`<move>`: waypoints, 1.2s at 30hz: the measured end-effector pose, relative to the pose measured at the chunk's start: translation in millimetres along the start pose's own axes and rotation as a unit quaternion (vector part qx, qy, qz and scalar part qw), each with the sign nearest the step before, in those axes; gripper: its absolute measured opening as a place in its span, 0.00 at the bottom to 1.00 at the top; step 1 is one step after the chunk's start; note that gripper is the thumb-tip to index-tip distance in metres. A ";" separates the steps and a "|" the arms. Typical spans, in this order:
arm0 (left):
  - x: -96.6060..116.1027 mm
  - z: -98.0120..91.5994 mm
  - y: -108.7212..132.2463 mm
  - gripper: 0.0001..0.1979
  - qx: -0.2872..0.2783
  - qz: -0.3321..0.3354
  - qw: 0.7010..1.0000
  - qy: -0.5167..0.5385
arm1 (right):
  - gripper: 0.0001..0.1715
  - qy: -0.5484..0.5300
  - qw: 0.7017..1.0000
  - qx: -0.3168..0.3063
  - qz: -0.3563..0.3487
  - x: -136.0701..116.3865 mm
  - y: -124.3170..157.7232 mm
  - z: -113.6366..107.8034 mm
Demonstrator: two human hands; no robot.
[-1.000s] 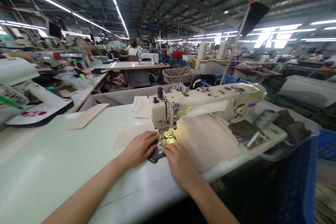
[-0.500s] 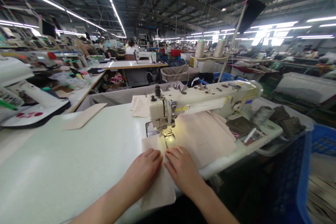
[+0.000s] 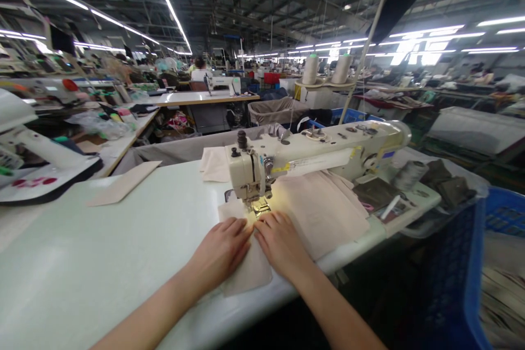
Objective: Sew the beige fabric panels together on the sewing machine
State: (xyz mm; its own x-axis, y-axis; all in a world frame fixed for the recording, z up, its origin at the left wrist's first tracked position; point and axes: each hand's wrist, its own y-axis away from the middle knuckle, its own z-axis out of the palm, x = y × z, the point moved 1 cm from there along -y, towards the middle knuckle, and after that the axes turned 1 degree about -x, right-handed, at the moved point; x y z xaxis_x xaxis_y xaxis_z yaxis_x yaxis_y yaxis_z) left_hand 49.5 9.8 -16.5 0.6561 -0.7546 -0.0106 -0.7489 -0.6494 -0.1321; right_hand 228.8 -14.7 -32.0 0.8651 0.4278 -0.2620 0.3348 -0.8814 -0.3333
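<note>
A beige fabric piece (image 3: 251, 270) lies under the needle end of a cream sewing machine (image 3: 295, 150), its near end by the table's front edge. My left hand (image 3: 225, 245) grips its left side, fingers curled and pressed together. Close beside it, my right hand (image 3: 282, 245) pinches the cloth on the right, fingertips just in front of the lit metal presser foot (image 3: 261, 208). The fingertips of both hands nearly meet. To the right, a stack of larger beige fabric panels (image 3: 324, 210) lies partly beneath the machine arm.
A folded beige cloth (image 3: 215, 164) sits behind the needle, and a flat beige strip (image 3: 125, 183) lies on the pale table (image 3: 135, 262) at left. A grey thread cone (image 3: 410, 175) stands at right, near a blue crate (image 3: 467, 262). Farther back, a person (image 3: 200, 74) is at another machine.
Both hands have moved forward toward the presser foot, and the beige fabric piece has been fed further under it. Its near end now reaches less far toward me.
</note>
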 end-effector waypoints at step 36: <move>-45.5 -2.2 -1.9 0.17 -0.016 -0.162 0.984 -0.072 | 0.21 -0.002 0.988 0.147 0.040 69.9 53.9 3.8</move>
State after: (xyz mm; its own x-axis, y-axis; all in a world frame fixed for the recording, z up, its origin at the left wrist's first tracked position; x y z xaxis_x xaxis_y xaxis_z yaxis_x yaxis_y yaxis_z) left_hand 20.8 45.2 -13.6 0.8660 -0.4868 -0.1142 -0.4985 -0.8585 -0.1205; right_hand 306.0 -31.5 -71.7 0.8823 0.3613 -0.3016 0.1427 -0.8160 -0.5601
